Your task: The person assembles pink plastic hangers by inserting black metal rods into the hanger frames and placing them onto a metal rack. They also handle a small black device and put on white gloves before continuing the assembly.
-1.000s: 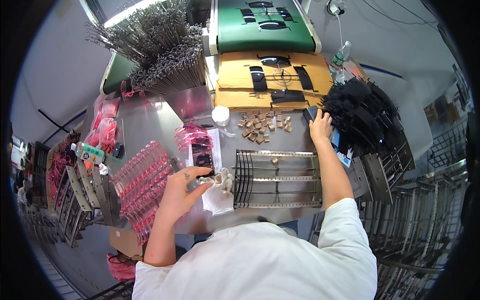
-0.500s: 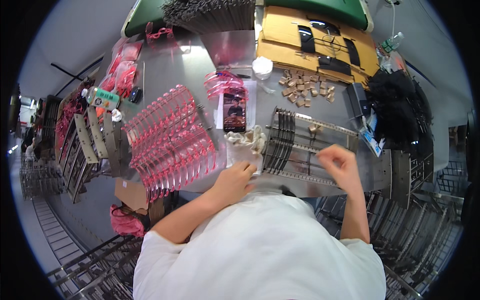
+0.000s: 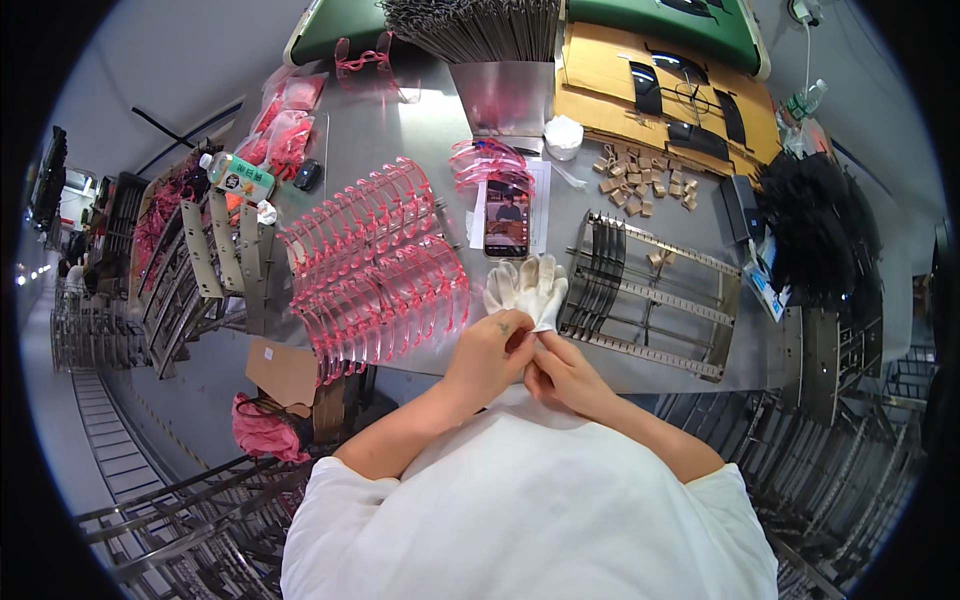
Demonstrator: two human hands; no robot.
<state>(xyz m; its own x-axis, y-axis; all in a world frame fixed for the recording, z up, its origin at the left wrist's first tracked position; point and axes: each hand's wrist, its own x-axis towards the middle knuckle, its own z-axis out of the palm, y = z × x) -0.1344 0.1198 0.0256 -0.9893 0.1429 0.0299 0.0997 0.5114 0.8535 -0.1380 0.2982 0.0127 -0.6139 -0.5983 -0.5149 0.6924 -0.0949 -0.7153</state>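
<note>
My left hand (image 3: 490,355) and my right hand (image 3: 568,378) meet at the table's near edge, in front of my white shirt. Both have bent, pinching fingers at the cuff of a white glove (image 3: 527,290). The glove's fingers spread away from me, toward a phone (image 3: 507,218) with a lit screen. My hands hide most of the cuff and their own fingertips. Left of them stands a rack of pink, clear spectacle frames (image 3: 385,285). To the right lies a metal rack (image 3: 675,290) with several dark curved pieces (image 3: 598,275) at its left end.
Loose tan clips (image 3: 640,180) lie beyond the metal rack. Cardboard (image 3: 600,85) with black lenses is at the back right, beside a bin of grey rods (image 3: 480,30). A green-labelled bottle (image 3: 240,177) lies at left. Black material (image 3: 815,220) is piled at right.
My right hand has come from over the metal rack to meet my left at the glove. The glove, crumpled before, now shows spread fingers. The whole view has shifted slightly.
</note>
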